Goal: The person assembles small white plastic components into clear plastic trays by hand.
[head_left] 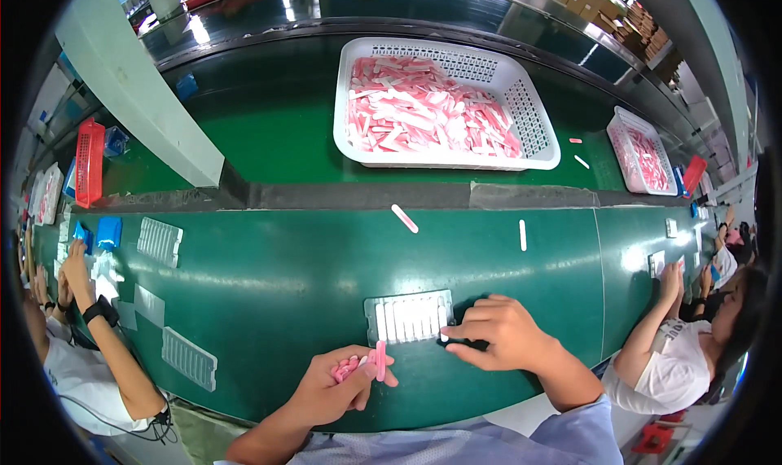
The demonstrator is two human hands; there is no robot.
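Note:
My left hand is closed around several small pink-and-white strips shaped like mini nail files. One pink strip stands up between its thumb and fingers. Just beyond lies a clear plastic tray with narrow slots, most of them filled with white strips. At the tray's right end my right hand pinches the near end of a small white strip between thumb and forefinger. The rest of that strip is hard to make out.
A white basket heaped with pink strips stands behind a dark ledge. Two loose strips, one pink and one white, lie on the green table. Clear trays lie left. Co-workers sit on both sides.

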